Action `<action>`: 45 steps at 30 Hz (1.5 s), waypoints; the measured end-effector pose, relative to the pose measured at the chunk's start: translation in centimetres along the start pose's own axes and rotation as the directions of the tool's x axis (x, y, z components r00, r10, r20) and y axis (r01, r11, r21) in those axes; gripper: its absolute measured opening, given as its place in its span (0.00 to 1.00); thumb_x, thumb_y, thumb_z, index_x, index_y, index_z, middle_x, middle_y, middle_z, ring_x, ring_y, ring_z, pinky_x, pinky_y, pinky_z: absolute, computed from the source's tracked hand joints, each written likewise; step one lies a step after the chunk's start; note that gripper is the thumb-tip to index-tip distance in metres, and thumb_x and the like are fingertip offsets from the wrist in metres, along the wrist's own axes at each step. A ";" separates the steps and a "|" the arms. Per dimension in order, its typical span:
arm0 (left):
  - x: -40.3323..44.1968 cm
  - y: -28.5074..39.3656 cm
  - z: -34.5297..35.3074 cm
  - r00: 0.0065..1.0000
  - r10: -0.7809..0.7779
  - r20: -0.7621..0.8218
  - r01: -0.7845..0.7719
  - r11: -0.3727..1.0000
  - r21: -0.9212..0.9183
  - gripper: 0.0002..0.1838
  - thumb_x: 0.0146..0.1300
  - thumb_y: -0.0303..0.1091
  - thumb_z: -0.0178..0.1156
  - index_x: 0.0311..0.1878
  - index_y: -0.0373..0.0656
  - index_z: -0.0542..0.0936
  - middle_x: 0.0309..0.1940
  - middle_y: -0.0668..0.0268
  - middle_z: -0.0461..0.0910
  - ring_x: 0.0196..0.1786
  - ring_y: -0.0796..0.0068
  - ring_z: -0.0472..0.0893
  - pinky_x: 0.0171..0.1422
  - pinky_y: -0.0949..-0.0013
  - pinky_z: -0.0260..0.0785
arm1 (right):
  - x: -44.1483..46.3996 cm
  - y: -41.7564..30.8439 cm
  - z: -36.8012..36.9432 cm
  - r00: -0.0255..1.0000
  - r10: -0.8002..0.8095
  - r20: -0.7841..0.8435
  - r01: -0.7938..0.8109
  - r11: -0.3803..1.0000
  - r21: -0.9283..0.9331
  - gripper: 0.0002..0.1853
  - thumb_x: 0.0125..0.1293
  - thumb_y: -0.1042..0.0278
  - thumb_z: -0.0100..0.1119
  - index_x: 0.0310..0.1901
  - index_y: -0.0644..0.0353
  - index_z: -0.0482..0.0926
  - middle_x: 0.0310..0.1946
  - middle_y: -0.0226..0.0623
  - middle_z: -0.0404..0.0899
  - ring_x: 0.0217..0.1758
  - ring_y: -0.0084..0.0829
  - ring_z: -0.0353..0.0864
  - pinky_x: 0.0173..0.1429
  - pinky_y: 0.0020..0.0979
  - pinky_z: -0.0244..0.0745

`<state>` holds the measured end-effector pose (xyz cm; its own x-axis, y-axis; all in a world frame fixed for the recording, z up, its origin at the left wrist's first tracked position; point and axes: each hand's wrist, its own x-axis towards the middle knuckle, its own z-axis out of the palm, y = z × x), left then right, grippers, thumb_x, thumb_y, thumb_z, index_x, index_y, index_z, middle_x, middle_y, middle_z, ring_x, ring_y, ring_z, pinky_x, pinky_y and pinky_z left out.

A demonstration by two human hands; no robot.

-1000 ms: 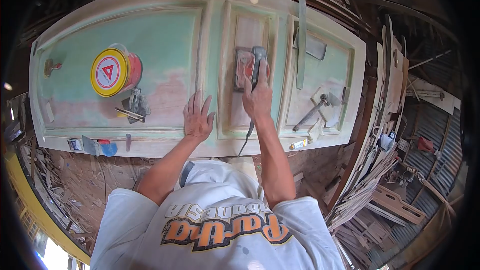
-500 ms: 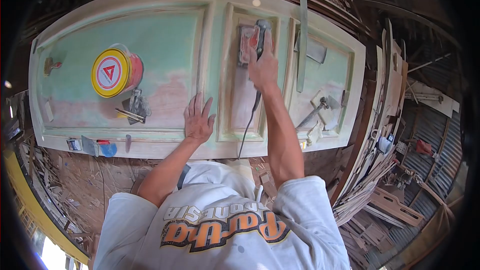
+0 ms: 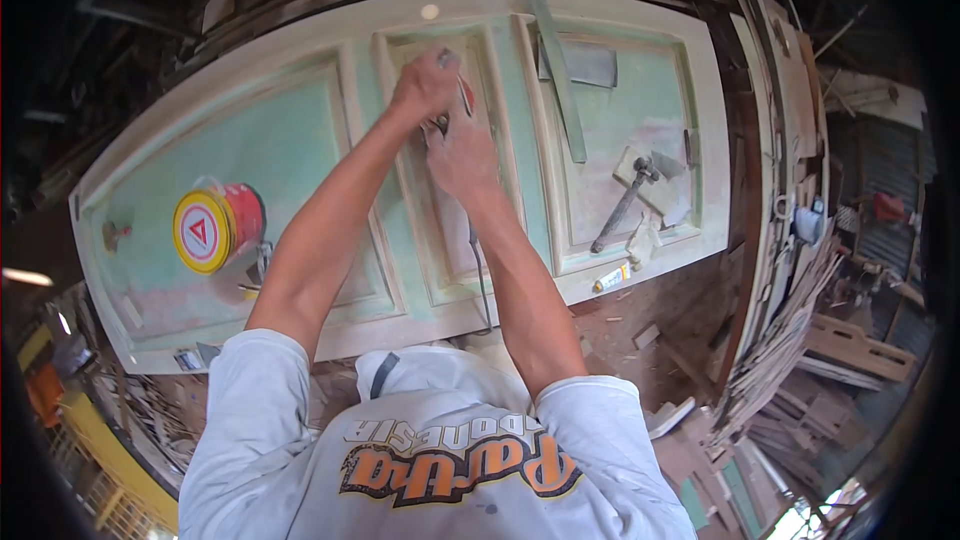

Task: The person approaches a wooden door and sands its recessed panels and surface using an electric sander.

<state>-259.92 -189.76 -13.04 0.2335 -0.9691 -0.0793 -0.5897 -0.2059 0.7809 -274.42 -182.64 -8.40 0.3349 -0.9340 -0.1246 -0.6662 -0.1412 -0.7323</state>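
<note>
Both my hands are on an electric sander [image 3: 467, 97], which rests on the narrow middle panel of a pale green wooden door [image 3: 512, 90]. My left hand [image 3: 428, 83] is closed over the sander's front end. Behind it, my right hand [image 3: 465, 155] wraps round the rear handle. Only bits of the sander's red and dark body show between my hands; its sanding base is hidden. A dark cord [image 3: 480, 275] runs from it toward my body, over the door's near edge.
A paint can [image 3: 215, 226] with a yellow lid stands on the door's left panel. On the right panel lie a hammer [image 3: 628, 202], a long flat strip [image 3: 556, 65] and a grey plate [image 3: 582, 62]. A small tube [image 3: 611, 278] lies at the near edge. Boards [image 3: 780, 130] are stacked at right.
My left hand has left the door's surface and moved up and right onto the sander. My right hand keeps its grip. The view has turned, so the door appears tilted.
</note>
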 end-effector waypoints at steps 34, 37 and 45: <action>9.9 0.7 1.3 0.963 -0.260 -0.067 0.268 0.936 0.230 0.33 0.87 0.59 0.55 0.44 0.35 0.90 0.39 0.44 0.92 0.45 0.42 0.89 0.58 0.47 0.77 | 5.1 2.8 -0.9 0.999 0.014 0.035 -0.027 0.907 0.420 0.49 0.84 0.62 0.61 0.92 0.74 0.43 0.78 0.87 0.70 0.90 0.77 0.60 0.87 0.65 0.68; 9.2 1.5 0.6 0.953 -0.294 -0.070 0.302 0.932 0.198 0.34 0.87 0.60 0.54 0.43 0.35 0.90 0.37 0.46 0.90 0.42 0.47 0.87 0.57 0.48 0.76 | 5.3 3.1 0.9 0.983 -0.085 -0.163 0.133 0.941 0.311 0.49 0.84 0.62 0.61 0.92 0.75 0.43 0.78 0.86 0.71 0.86 0.79 0.68 0.86 0.65 0.70; 3.7 0.7 -1.7 0.934 -0.347 -0.083 0.356 0.922 0.153 0.35 0.86 0.58 0.53 0.37 0.35 0.92 0.33 0.45 0.91 0.42 0.45 0.91 0.57 0.45 0.78 | 1.1 1.3 1.4 0.998 -0.061 0.027 0.045 0.911 0.409 0.47 0.81 0.67 0.65 0.89 0.81 0.50 0.88 0.79 0.58 0.91 0.75 0.59 0.94 0.58 0.61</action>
<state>-258.15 -193.23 -11.68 0.4869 -0.8225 -0.2940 -0.5787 -0.5559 0.5967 -273.98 -183.39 -10.39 0.3928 -0.9145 -0.0973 -0.3194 -0.0365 -0.9469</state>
